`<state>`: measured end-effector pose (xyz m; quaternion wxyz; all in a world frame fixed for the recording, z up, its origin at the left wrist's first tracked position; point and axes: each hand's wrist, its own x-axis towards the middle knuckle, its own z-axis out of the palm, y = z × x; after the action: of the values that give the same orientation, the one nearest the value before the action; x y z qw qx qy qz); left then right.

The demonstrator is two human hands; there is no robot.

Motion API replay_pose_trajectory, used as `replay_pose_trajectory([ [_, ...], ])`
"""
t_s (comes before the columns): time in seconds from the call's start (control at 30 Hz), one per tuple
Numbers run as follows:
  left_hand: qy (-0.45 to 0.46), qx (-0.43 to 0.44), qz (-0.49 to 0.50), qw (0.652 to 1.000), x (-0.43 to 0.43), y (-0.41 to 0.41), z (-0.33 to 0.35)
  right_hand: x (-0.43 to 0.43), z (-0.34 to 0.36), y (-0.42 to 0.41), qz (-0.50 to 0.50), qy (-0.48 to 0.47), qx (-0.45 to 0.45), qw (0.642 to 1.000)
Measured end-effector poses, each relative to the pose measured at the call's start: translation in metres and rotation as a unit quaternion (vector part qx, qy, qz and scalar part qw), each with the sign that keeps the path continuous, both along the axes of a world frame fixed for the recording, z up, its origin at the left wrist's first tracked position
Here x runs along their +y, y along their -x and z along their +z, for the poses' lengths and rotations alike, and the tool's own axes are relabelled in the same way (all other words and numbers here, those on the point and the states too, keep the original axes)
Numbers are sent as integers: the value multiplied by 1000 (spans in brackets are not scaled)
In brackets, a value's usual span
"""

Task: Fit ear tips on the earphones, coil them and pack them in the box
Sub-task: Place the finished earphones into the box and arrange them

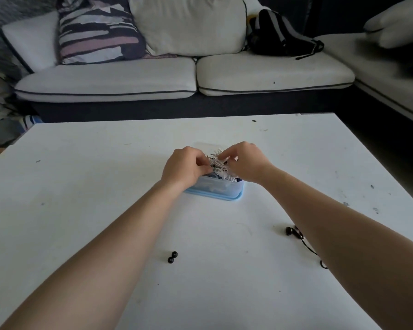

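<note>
Head view showed both hands close together over the box (215, 189), which sat in the middle of the white table (81, 186). The left hand (184, 166) and the right hand (244, 163) each had curled fingers pinching the white cords (218, 164) piled up in the box. Two little black ear tips (172, 257) lay touching each other nearer on the table. The black earphones (292, 231) lay to the right, partly hidden by the right arm.
</note>
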<state>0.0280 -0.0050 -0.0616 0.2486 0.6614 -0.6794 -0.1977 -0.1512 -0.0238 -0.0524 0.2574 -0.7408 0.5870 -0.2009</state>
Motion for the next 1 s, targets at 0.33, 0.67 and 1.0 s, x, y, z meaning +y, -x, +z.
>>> replay_pose_trajectory([
  [0.33,91,27,-11,995,43,43,21,36,22,69,-40,2,-92,995],
  [0.67,-20,47,-129,990,97,113,-1,112,-29,136,6,-154,208,966],
  [1.0,-94,19,-76,992,123,48,0,132,-30,102,41,-111,141,983],
])
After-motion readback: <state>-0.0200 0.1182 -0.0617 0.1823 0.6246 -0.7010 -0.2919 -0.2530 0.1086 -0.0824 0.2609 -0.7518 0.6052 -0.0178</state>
